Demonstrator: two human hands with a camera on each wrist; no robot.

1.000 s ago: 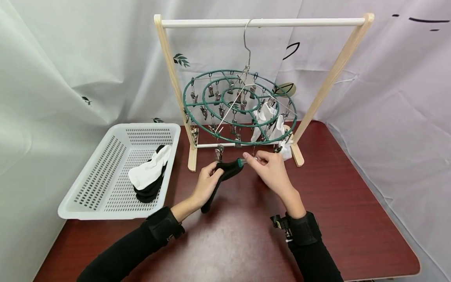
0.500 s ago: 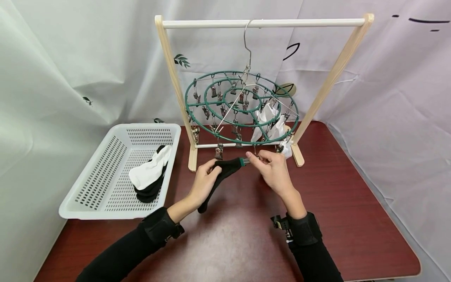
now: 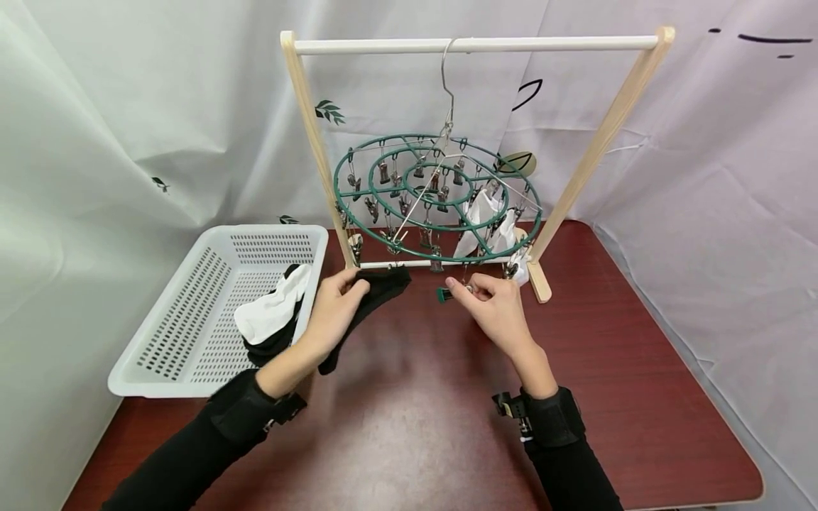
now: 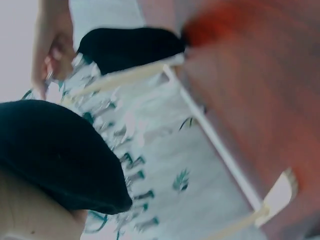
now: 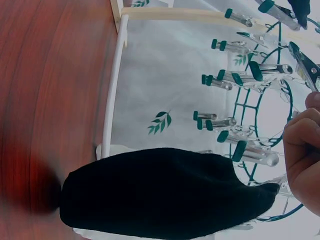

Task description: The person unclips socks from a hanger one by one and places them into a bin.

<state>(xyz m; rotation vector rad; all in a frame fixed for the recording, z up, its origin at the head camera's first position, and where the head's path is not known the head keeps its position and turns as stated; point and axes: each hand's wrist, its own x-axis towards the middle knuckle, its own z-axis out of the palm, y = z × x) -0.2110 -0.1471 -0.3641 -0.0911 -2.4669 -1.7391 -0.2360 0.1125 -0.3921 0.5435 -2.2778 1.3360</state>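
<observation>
My left hand (image 3: 335, 305) pinches a black sock (image 3: 377, 291) by its upper edge, and the sock trails down over the table. In the left wrist view this sock (image 4: 60, 155) fills the lower left. My right hand (image 3: 495, 312) pinches a metal clip with green tips (image 3: 444, 294), which belongs to the round green drying hanger (image 3: 358, 221). The clip (image 5: 306, 62) holds no cloth, and a gap separates it from the sock. Another black sock (image 5: 165, 195) hangs near my right hand; in the head view that hand hides it.
The hanger hooks over the white bar (image 3: 549, 45) of a wooden-legged rack. White socks (image 3: 483, 211) hang from its right side among several free clips. At left, a white basket (image 3: 160, 387) holds a white sock (image 3: 271, 305) on black ones.
My left hand has moved left with the black sock, drawing its edge away from the clip. My right hand keeps its grip on the clip in nearly the same spot.
</observation>
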